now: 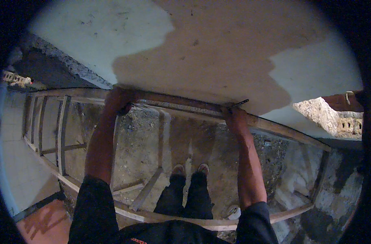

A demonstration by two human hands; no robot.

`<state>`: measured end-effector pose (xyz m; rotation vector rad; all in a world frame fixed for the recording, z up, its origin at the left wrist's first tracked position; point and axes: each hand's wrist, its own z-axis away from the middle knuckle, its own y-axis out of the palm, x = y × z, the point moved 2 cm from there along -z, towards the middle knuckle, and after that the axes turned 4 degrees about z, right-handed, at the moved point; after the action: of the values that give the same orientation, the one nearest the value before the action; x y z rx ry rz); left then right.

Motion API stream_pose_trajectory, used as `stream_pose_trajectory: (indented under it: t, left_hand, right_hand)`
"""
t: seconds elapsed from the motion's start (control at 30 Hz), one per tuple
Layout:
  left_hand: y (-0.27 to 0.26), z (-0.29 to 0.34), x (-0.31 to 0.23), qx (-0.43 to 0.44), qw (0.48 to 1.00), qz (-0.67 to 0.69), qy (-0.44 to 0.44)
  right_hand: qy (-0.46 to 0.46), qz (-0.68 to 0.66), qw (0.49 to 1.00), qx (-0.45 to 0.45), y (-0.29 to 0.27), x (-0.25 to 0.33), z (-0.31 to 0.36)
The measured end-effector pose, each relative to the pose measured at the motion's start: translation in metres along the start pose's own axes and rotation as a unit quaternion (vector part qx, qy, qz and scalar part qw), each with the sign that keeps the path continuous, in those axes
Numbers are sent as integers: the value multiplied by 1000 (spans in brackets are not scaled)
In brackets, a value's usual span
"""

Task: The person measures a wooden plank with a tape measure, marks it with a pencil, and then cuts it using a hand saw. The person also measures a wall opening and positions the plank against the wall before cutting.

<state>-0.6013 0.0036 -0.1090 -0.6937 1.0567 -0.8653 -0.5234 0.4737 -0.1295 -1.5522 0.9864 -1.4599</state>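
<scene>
A long wooden beam (271, 127) runs across in front of me, close to a wall. Along its near side lies a thin, light strip with fine marks, like a measuring tape (181, 107). My left hand (121, 99) is closed at the strip's left end, its fingers curled over the beam; a small dark thing beneath the fingers is too dim to name. Farther right, my right hand (235, 117) rests closed at the beam. A thin dark stick, like a pencil (239, 103), juts from its fingers toward the wall.
The beam belongs to a large wooden frame with a near rail (218, 223) and crosspieces (63, 134); I stand inside it on a rough dirt floor (142, 134). A partly stained wall (218, 49) rises ahead. Tiles (14, 154) lie left, a rubble opening (321, 114) right.
</scene>
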Motion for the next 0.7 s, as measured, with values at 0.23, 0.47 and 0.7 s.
stream_pose_trajectory:
  t: [0.23,0.47,0.7]
  left_hand:
    - [12,-19,25,-14,997,-70,-1]
    - [15,-23,28,-14,1000,-15,-6]
    - [16,-25,26,-5,995,-98,-24]
  right_hand:
    - [28,-12,998,46,-4,3,2]
    - [6,17,1000,17,-9,4,-4]
    - [10,3,998,69,-4,-1,-4]
